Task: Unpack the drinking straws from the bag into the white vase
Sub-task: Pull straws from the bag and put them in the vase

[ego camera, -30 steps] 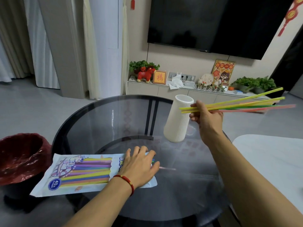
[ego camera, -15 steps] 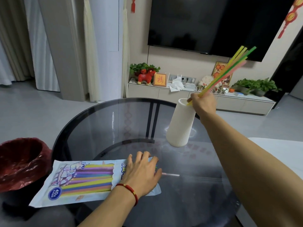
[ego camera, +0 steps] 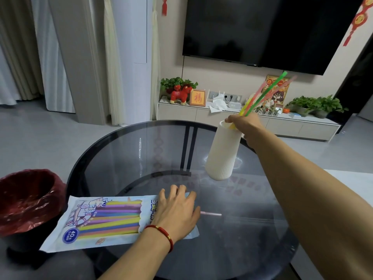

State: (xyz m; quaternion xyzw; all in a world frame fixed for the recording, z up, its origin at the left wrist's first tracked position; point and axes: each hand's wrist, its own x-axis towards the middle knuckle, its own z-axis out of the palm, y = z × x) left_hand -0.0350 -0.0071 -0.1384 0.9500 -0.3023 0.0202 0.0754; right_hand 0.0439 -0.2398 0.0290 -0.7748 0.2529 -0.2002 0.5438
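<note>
Straws (ego camera: 260, 97) in a small bunch are pinched in the closed fingers of the right hand (ego camera: 243, 123), lower ends inside the mouth of the white vase (ego camera: 223, 154) toward the glass table's (ego camera: 125, 156) far edge. Near the front left edge, the left hand (ego camera: 177, 213) lies flat with fingers spread on the bag (ego camera: 96, 221), gripping nothing; one pink straw (ego camera: 211, 214) pokes out beside it.

Head camera looks down across glass table (ego camera: 125, 158).

Glass table (ego camera: 125, 158) bare left of vase (ego camera: 223, 154); bag (ego camera: 101, 221) occupies near edge.
</note>
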